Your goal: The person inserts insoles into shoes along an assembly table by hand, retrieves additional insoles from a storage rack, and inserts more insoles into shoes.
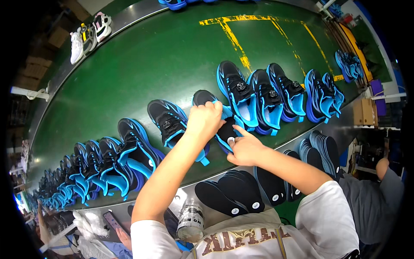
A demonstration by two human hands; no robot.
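A black and blue sneaker (204,96) lies in front of me on the green surface, its toe pointing away. My left hand (204,120) is closed on the opening of this sneaker, by its blue lining. A black insole (225,133) with a round white label lies partly inside the shoe. My right hand (247,149) grips the insole's heel end, with a fingertip at the label and another finger stretched along the edge. The insole's front end is hidden in the shoe. Another sneaker (166,118), with its laces showing, stands just left of my left hand.
Rows of similar sneakers (110,159) run left, and more sneakers (276,93) stand right. Stacked black insoles (237,190) lie along the near metal edge beside a taped can (190,222). Three differently coloured shoes (88,38) stand far left. Other people work on both sides.
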